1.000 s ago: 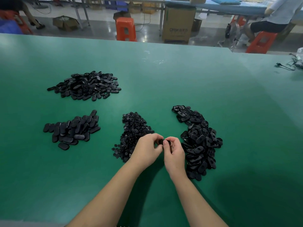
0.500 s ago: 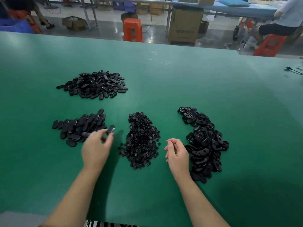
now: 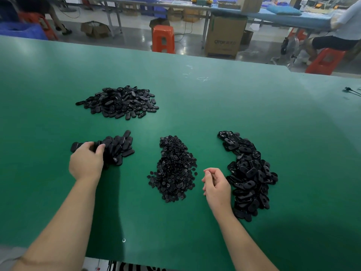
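On the green table [image 3: 254, 106] lie four heaps of black plastic parts. My left hand [image 3: 86, 163] reaches onto the near-left heap of closed oval shells [image 3: 121, 147], which lie in overlapping rows. Its thumb and fingers pinch a black oval piece at that heap's left end. Loosely curled and holding nothing, my right hand [image 3: 216, 184] rests on the table between the middle heap of small round discs [image 3: 173, 169] and the right heap of open oval shells [image 3: 248, 173]. A further heap of oval parts [image 3: 119, 102] sits at the far left.
A black cable [image 3: 351, 91] lies at the table's right edge. Beyond the far edge stand an orange stool [image 3: 163, 39], a cardboard box [image 3: 224, 36] and a seated person [image 3: 343, 36] on a red stool.
Both hands were joined over one piece between the middle and right heaps. My left hand then carried the piece left onto the near-left heap. My right hand stayed and relaxed.
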Motion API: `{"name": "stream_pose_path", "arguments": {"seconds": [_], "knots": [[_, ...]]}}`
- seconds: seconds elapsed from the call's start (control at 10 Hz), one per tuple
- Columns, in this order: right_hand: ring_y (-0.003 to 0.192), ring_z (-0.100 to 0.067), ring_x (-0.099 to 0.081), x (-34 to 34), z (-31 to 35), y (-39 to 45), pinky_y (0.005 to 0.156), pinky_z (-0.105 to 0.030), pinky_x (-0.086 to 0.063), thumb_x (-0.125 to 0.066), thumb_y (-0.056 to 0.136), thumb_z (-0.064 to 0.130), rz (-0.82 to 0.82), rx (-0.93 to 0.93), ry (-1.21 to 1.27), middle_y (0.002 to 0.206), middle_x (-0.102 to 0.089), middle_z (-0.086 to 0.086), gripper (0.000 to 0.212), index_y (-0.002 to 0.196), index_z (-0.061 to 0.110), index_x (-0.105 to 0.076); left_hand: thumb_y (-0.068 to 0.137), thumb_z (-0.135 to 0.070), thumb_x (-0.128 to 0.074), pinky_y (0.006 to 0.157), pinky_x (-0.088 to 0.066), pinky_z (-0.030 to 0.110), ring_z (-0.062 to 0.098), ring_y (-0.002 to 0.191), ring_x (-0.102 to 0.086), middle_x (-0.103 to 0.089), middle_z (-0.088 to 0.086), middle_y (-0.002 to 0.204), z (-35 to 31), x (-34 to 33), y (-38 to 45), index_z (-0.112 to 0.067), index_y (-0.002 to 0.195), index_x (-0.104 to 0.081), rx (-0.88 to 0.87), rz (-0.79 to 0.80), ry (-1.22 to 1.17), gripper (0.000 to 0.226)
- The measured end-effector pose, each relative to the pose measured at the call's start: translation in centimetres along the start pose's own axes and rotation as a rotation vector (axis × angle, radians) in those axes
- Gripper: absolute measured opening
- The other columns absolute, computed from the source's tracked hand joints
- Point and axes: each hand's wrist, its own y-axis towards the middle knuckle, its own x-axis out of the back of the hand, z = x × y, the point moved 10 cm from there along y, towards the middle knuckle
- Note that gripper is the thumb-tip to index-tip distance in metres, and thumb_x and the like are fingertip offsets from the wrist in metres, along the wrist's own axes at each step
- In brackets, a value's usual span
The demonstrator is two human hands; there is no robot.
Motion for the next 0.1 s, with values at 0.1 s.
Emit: {"name": "stream_pose_path", "arguments": {"seconds": [0.1], "knots": [[0.051, -0.006, -0.053, -0.05, 0.37, -0.01, 0.051, -0.04, -0.05, -0.054, 0.103, 0.023, -0.012, 0.019, 0.007, 0.074, -0.067, 0.007, 0.017, 0.089, 0.027, -0.063, 0.101, -0.034, -0.054, 0.078, -0.051, 0.04, 0.034, 0.095, -0.066, -0.074, 0.009, 0.102, -3.11, -0.35, -1.41, -0.014, 0.117, -0.069, -0.158, -0.026, -0.115, 0.03]]}}
